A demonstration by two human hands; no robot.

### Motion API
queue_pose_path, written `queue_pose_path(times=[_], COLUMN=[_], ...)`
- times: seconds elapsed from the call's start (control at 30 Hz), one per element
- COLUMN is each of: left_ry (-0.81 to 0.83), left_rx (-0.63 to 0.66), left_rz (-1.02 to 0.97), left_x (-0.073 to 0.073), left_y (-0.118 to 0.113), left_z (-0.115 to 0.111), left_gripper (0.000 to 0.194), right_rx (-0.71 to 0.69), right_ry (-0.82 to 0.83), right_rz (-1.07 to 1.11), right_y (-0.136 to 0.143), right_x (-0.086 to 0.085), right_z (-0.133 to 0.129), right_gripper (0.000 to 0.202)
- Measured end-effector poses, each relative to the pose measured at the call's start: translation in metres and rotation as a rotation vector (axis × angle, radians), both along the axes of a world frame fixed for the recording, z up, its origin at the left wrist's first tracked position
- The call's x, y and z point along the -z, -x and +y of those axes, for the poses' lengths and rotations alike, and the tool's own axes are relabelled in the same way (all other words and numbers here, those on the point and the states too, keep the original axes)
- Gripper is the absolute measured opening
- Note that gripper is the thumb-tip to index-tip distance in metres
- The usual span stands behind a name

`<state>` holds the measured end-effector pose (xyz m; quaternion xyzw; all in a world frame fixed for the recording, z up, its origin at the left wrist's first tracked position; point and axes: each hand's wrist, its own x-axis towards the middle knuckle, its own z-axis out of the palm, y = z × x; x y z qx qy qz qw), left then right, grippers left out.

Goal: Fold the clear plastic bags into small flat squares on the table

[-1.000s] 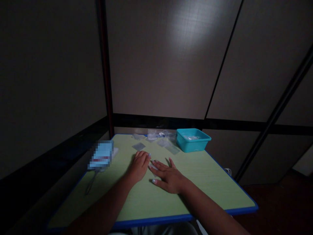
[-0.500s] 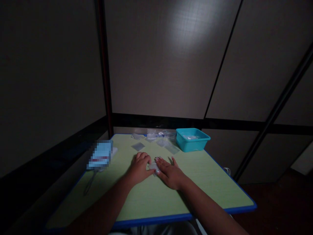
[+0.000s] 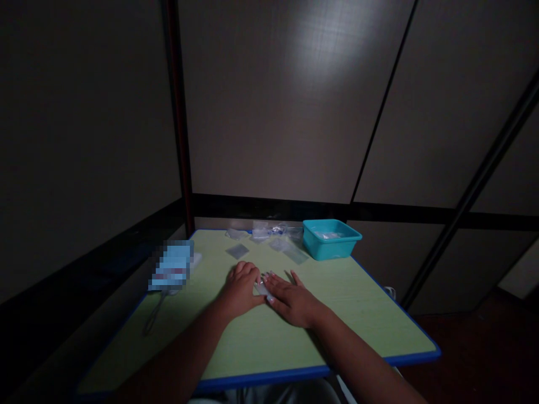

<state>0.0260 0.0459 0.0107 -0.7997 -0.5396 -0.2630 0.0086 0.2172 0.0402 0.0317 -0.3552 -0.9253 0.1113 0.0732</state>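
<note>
A small clear plastic bag point(image 3: 261, 288) lies on the table between my two hands, partly covered by fingers. My left hand point(image 3: 241, 289) has its fingers curled, with thumb and forefinger closed on the bag's left side. Stretched flat, my right hand point(image 3: 293, 298) rests its fingertips over the bag's right part, the little finger spread away. What the bag contains, if anything, I cannot make out.
Several clear plastic bags point(image 3: 290, 251) lie towards the back of the green table point(image 3: 353, 314). One square bag point(image 3: 238, 251) lies apart. A turquoise basket point(image 3: 332, 251) holding plastic stands back right. A blurred-out blue object point(image 3: 172, 266) with a strap is at left.
My right hand has shifted slightly left over the bag, covering it differently. My left hand has barely moved, and the other things stay where they were.
</note>
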Motion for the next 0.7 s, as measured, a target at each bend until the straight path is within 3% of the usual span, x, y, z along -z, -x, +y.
queue_pose_path(times=[0.7], left_ry=[-0.036], left_rx=[-0.004], left_rz=[-0.027], left_x=[0.0053], left_y=[0.001], left_z=[0.0029], left_gripper=[0.048], right_rx=[0.04], right_ry=[0.02], right_rz=[-0.047], right_y=[-0.0024], right_x=[-0.0048], right_z=[-0.0017], right_gripper=[0.06])
